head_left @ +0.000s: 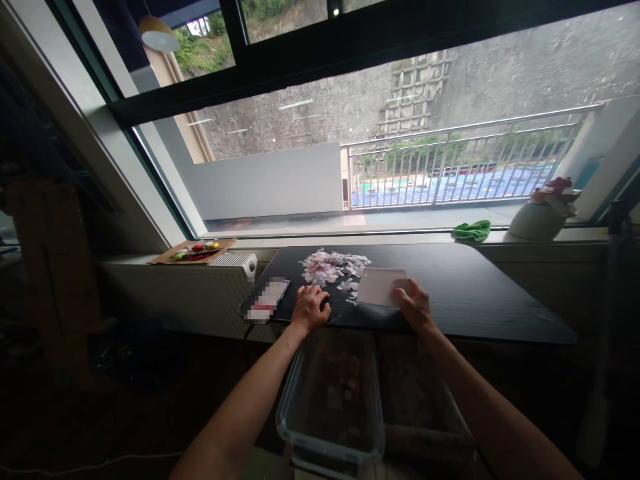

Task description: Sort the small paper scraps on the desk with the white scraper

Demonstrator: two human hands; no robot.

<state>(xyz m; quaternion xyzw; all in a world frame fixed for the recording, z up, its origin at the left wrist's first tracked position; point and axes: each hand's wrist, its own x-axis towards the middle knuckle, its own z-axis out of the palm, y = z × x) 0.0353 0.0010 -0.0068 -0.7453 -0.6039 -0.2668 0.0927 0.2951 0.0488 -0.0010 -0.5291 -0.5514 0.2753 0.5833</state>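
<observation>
A loose heap of small paper scraps [327, 267], white and pinkish, lies on the dark table [450, 280], with a few pieces strayed to its near right. My left hand [311, 308] rests at the table's near edge just in front of the heap. Its fingers are bent, the thumb stands apart, and no object shows in it. On the right, my right hand [416, 303] grips the right side of a pale flat rectangular sheet [377, 287]. That sheet's left edge is beside the stray scraps. Fingers behind it are partly hidden.
A clear plastic bin [330, 400] with a few scraps inside stands below the near edge. Left on the table lies a phone [270, 297], partly blurred. The windowsill bears a green cloth [471, 231], a pale pot [537, 217] and a board [193, 251] with colourful items.
</observation>
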